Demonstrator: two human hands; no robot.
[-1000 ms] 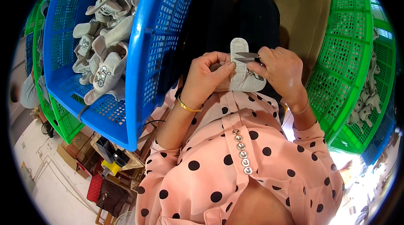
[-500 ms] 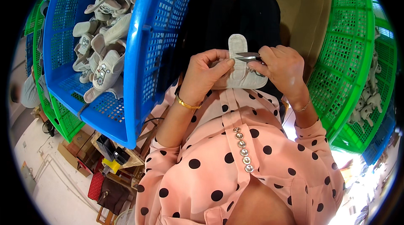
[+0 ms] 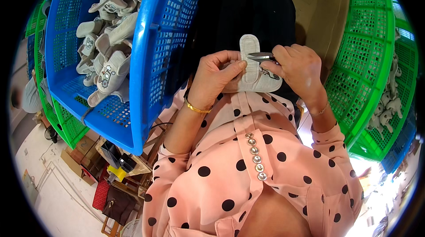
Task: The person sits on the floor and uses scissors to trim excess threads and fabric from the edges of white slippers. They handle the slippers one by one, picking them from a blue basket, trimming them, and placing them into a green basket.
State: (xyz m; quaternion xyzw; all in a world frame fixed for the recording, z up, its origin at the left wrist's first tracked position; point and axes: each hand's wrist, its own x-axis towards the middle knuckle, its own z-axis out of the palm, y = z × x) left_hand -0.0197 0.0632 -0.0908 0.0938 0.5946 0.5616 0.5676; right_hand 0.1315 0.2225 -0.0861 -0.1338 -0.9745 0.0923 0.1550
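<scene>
My left hand [image 3: 218, 76] pinches the left side of an off-white fabric shoe upper [image 3: 251, 74], thumb on top, fingers curled behind it. The piece has a rounded tab standing up at its far end, stitched edges and a small dark printed picture partly behind my right thumb. My right hand [image 3: 297, 69] is closed around small thread snips [image 3: 260, 57], their handles mostly hidden in my fingers. Their metal blades point left and lie across the base of the tab, near my left thumb.
A blue perforated basket [image 3: 141, 60] heaped with similar off-white fabric shoes [image 3: 111, 71] stands to my left. Green baskets [image 3: 361, 68] line my right, one holding more pale pieces [image 3: 388, 104]. An open cardboard box [image 3: 330, 24] lies beyond my knees. Bags [image 3: 118, 203] sit at lower left.
The blades of the snips have come closer together over the shoe upper. Both hands stay almost where they were, with the piece shifted only slightly.
</scene>
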